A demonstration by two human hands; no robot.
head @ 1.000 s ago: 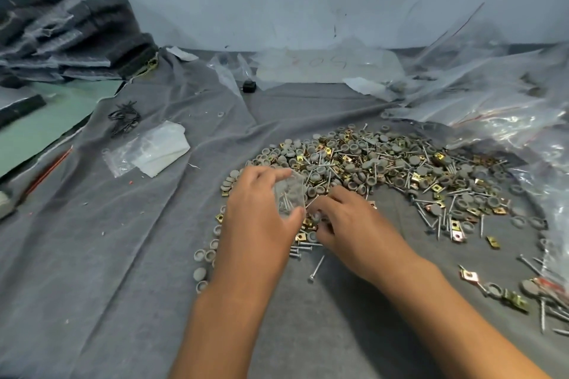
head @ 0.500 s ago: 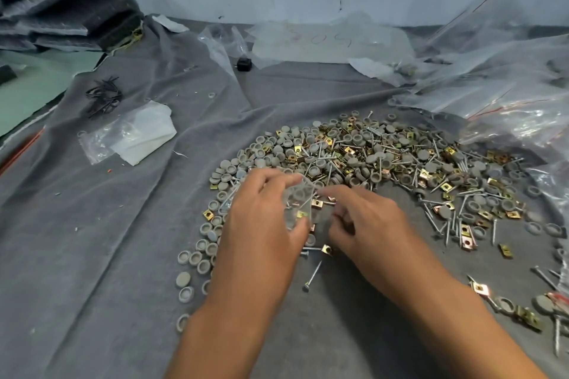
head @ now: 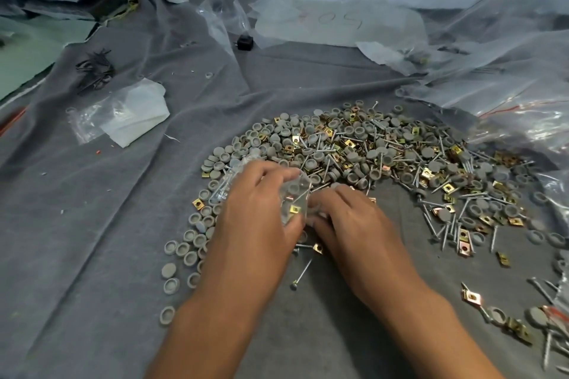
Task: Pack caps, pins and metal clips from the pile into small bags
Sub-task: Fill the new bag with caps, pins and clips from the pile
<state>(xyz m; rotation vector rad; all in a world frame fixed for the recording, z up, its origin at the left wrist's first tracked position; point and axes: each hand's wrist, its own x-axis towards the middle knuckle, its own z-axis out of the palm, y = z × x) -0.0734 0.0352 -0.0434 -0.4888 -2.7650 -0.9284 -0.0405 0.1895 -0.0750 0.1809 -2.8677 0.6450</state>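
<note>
Head view: left hand [head: 255,212] grasps small bag [head: 295,200], now showing clip inside; right hand [head: 348,224], still beside it, fingertips hidden, grip unclear. Filling progresses at pile [head: 369,151] near edge.

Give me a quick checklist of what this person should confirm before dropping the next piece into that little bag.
1. Small clear bag held by left hand: ok.
2. Bag mouth open toward right hand: cannot tell, fingers hide it.
3. Right hand has a piece pinched: cannot tell, fingertips hidden.
4. Bag already holds a gold clip and a grey cap: ok; a pin: cannot tell.
5. Supply left in the pile: ok.
6. Spare bags lying on the grey cloth: ok.
</note>
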